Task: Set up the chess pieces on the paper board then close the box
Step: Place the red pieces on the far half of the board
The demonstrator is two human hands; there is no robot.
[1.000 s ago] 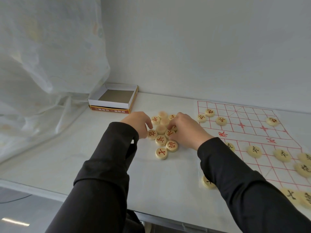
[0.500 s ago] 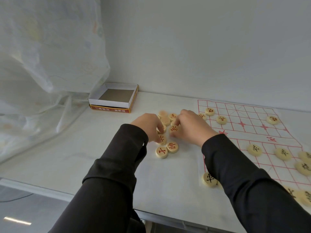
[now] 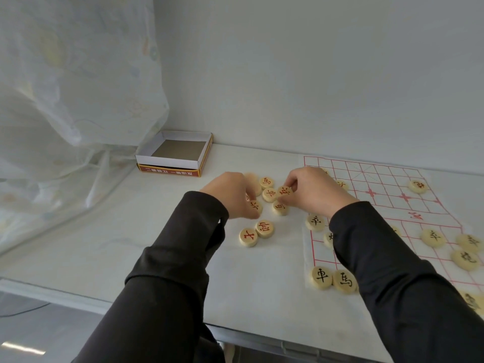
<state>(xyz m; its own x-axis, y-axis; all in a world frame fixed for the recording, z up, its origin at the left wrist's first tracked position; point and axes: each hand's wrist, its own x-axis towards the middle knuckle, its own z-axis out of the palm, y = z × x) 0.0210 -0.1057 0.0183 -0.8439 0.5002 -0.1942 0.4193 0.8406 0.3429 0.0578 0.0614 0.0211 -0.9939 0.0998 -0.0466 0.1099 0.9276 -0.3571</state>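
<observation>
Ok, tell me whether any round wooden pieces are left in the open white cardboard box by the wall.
No, the open white cardboard box shows only its bare brown floor, with no piece inside.

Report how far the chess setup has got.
Done: several pieces, such as the black chariot, sit on the paper board. In hand: the right hand pinches a red piece; the left hand grips a second piece. Left: the loose pile beside the board, then the open box, not yet closed.
</observation>
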